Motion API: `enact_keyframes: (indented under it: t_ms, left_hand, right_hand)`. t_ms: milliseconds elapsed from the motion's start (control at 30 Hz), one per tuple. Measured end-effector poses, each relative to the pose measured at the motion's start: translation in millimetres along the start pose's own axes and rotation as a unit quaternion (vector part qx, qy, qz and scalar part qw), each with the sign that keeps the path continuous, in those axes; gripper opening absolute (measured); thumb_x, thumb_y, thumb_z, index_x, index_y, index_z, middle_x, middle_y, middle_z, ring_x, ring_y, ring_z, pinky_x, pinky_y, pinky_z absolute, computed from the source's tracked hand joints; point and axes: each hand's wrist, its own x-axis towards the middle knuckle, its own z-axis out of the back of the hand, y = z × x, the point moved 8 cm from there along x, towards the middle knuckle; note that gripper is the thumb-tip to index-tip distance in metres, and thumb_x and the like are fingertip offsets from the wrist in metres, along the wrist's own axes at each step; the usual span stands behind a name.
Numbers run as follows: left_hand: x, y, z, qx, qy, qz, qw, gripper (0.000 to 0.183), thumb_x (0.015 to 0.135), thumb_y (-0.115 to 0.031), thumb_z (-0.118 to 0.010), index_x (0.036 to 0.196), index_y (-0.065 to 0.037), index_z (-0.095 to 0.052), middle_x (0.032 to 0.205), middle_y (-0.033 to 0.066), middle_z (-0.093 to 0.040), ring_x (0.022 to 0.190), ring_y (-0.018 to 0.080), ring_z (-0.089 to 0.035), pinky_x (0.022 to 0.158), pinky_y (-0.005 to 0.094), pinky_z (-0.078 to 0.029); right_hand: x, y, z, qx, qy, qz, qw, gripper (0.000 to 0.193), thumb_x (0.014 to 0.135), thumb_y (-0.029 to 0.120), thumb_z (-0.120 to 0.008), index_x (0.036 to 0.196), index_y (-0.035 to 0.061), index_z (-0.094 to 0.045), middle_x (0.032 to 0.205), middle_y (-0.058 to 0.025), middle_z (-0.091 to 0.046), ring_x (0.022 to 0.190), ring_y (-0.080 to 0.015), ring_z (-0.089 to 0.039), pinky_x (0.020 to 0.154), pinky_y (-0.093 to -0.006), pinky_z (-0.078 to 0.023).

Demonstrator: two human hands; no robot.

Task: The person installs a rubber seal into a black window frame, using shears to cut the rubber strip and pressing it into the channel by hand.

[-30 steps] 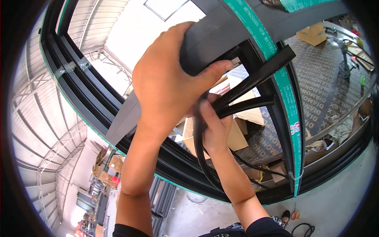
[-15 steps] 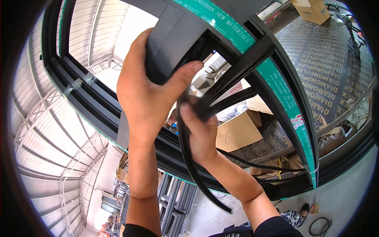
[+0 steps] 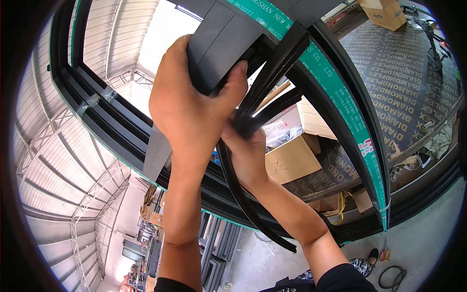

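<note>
My left hand (image 3: 189,104) is wrapped around a grey bar (image 3: 221,46) of a large window frame, its thumb lying along the bar's inner edge. Just beside and below it, my right hand (image 3: 249,158) is closed on a black rubber sealing strip (image 3: 241,207). One tail of the strip curves down past my right forearm and hangs loose. Above that hand, black lengths (image 3: 277,65) fan out toward the upper right, crossing the frame's opening. The right fingertips are partly hidden and blurred where they grip. Green printed film (image 3: 340,92) covers the frame's right-hand member.
Through the frame opening shows an open cardboard box (image 3: 292,163) on a dark printed board (image 3: 399,82). Another carton (image 3: 382,14) stands at the far right. Black frame members (image 3: 116,117) run along the left. Scissors (image 3: 385,255) and a coiled black strip (image 3: 392,277) lie on the floor.
The upper lengths of the black strip have swung left and up, along with a small leftward shift of my right hand. My left hand stays on the grey bar, slightly farther right.
</note>
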Motion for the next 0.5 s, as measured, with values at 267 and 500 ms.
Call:
enact_keyframes:
  t_ms: [267,500]
  left_hand:
    - [-1,-4,3,0.069,-0.044,-0.045,0.996,0.055,0.067,-0.031,-0.08,0.107,-0.002,-0.059,0.082,0.0109,-0.065,0.07,0.0208,-0.063,0.067,0.0294,-0.05]
    - [5,-14,3,0.08,-0.07,-0.091,0.99,0.057,0.066,-0.03,-0.082,0.109,-0.002,-0.057,0.086,0.0117,-0.062,0.073,0.0247,-0.061,0.067,0.032,-0.049]
  right_hand:
    - [2,-1,1,0.0,0.003,-0.005,1.0,0.019,0.091,0.007,-0.062,0.107,-0.0037,-0.062,0.096,-0.0026,-0.065,0.086,-0.007,-0.059,0.076,-0.0218,-0.048]
    - [7,2,7,-0.044,0.029,-0.013,0.999,0.02,0.09,0.009,-0.064,0.106,-0.0027,-0.064,0.094,-0.002,-0.065,0.085,-0.007,-0.059,0.075,-0.0217,-0.048]
